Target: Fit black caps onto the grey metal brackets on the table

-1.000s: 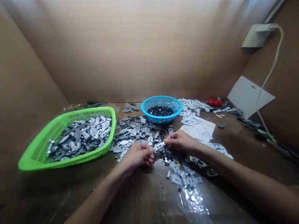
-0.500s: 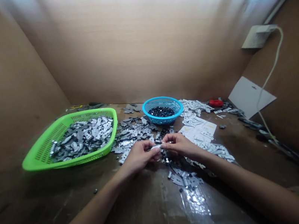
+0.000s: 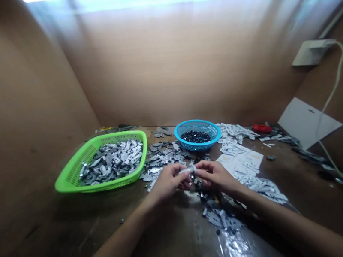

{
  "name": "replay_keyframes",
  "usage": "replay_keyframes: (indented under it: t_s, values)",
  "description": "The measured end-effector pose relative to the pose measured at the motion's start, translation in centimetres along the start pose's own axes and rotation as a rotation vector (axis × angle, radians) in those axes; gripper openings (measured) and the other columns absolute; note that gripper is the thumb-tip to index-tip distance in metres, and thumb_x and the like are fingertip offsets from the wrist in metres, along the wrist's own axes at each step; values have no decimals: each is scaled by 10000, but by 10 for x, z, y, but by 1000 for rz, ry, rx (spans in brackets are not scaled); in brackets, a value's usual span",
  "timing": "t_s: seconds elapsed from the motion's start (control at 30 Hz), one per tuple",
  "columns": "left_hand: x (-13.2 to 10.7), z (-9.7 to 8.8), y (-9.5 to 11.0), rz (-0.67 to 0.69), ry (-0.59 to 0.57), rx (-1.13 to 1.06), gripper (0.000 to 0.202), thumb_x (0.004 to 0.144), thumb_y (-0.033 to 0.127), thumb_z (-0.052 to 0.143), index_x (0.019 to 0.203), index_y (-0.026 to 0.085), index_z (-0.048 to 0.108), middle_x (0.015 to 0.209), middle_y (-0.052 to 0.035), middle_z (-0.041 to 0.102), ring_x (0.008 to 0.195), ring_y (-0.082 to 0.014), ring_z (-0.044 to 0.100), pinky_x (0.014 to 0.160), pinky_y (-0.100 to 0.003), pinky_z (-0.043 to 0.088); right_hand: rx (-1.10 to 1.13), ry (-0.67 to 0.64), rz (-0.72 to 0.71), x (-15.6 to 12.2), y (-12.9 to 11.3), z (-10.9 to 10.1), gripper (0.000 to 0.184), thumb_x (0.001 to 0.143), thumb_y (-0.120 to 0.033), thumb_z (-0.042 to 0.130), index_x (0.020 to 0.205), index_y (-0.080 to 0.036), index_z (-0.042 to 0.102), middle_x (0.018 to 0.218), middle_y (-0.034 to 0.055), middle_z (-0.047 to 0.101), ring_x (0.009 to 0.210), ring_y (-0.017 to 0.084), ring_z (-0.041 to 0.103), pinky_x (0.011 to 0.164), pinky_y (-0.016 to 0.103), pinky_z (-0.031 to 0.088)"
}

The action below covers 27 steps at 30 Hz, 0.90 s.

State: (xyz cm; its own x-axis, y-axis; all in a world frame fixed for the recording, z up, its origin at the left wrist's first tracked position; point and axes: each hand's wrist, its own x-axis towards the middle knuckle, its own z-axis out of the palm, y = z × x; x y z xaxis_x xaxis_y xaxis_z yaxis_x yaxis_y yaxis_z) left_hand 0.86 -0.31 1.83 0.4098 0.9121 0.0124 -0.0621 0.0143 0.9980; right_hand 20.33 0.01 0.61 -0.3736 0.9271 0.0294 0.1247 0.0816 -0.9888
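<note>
My left hand and my right hand meet at the middle of the dark table, fingers pinched together on one small silver metal piece held between them. Beneath and around the hands lie scattered small grey metal pieces and tiny black parts. A green basket full of grey metal pieces stands to the left. A small blue basket with black parts sits just behind the hands.
White sheets with metal pieces lie right of the hands. A red object lies at the back right. A white panel leans on the right wall, under a box with a hanging cable. Brown walls enclose the table.
The view has tilted up and shifted, so everything sits lower and to the right. Both hands stay together on the small piece, turned slightly.
</note>
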Motion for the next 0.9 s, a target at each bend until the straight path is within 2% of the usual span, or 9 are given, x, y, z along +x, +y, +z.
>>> replay_keyframes:
  t_s: [0.1, 0.17, 0.2, 0.27, 0.4, 0.47, 0.57, 0.7, 0.9]
  values:
    - [4, -18, 9, 130, 310, -347, 373, 785, 481, 496, 982, 174, 572, 864, -46, 629, 707, -109, 603, 662, -230, 477, 51, 35, -16, 4, -4, -5, 422, 773, -440, 546, 1129, -215, 519, 802, 26, 600, 483, 82, 452, 420, 197, 332]
    - [7, -28, 11, 103, 355, -374, 496, 795, 558, 406, 1065, 166, 548, 949, -80, 616, 747, -123, 604, 659, -240, 479, -2, 74, -19, 7, -4, -11, 426, 777, -445, 534, 1129, -205, 528, 777, 28, 606, 477, 88, 456, 423, 204, 342]
    - [8, -31, 10, 63, 369, -276, 503, 790, 557, 410, 1059, 158, 555, 914, -84, 619, 699, -125, 598, 619, -242, 476, -59, 94, -23, 8, -3, -14, 408, 777, -440, 531, 1104, -196, 549, 738, 23, 604, 472, 91, 455, 427, 207, 345]
    - [9, -32, 5, 49, 378, 122, 405, 777, 493, 476, 981, 164, 596, 834, -69, 618, 645, -136, 579, 591, -249, 458, -223, 140, -56, 9, -4, -22, 350, 783, -417, 524, 1033, -184, 599, 679, 15, 602, 481, 102, 463, 448, 217, 354]
    - [3, -23, -7, 174, 339, 953, 205, 782, 323, 516, 928, 226, 622, 908, -51, 586, 821, -176, 560, 742, -278, 419, -537, 183, -170, 9, -10, -35, 264, 797, -360, 505, 944, -197, 651, 784, 30, 652, 593, 135, 531, 544, 246, 392]
    - [0, -20, -11, 173, 314, 1192, 238, 789, 315, 506, 1000, 257, 598, 942, -51, 554, 821, -181, 550, 721, -281, 411, -617, 185, -210, 9, -14, -40, 241, 798, -330, 502, 930, -204, 660, 857, 35, 665, 677, 153, 565, 612, 261, 410]
    - [-1, -18, -15, 186, 227, 1384, 280, 790, 327, 504, 1061, 298, 569, 964, -51, 514, 787, -185, 540, 657, -276, 403, -676, 186, -234, 9, -16, -44, 227, 799, -293, 499, 935, -206, 659, 900, 38, 669, 753, 169, 585, 671, 275, 420]
    - [1, -16, -16, 209, 207, 1393, 199, 805, 285, 489, 968, 269, 601, 936, -47, 508, 792, -174, 532, 657, -260, 398, -753, 173, -243, 12, -12, -51, 212, 795, -262, 505, 926, -208, 664, 920, 44, 667, 784, 180, 591, 699, 285, 424]
    - [5, -16, 0, 356, 399, 1041, 206, 833, 319, 463, 973, 234, 587, 958, -43, 546, 895, -175, 534, 783, -281, 411, -831, 187, -206, 15, -5, -63, 205, 787, -258, 520, 910, -206, 674, 896, 47, 674, 782, 182, 592, 702, 284, 418]
